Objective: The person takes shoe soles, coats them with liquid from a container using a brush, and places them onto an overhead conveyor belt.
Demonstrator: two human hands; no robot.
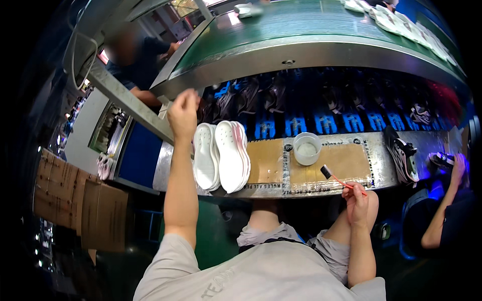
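My right hand [357, 204] is closed round the thin red handle of a small brush [341, 181]. Its dark bristle head points up and left, above a cardboard sheet [321, 168] taped to the bench. Beyond the brush stands a translucent plastic cup [307, 149] with pale contents. My left arm reaches forward, and the left hand [183, 114] is raised with its fingers drawn together near the belt's metal edge. Whatever those fingers may hold is hidden. Close to that forearm lie white shoe soles [232, 158] in two side-by-side stacks, one with pink edging.
A green conveyor belt [301, 22] carries white soles at the far right. Beneath it, dark shoe uppers [275, 95] sit by blue holders [325, 124]. A black sneaker [401, 155] rests on the bench. Co-workers are at right and far left; cardboard boxes [103, 215] stand left.
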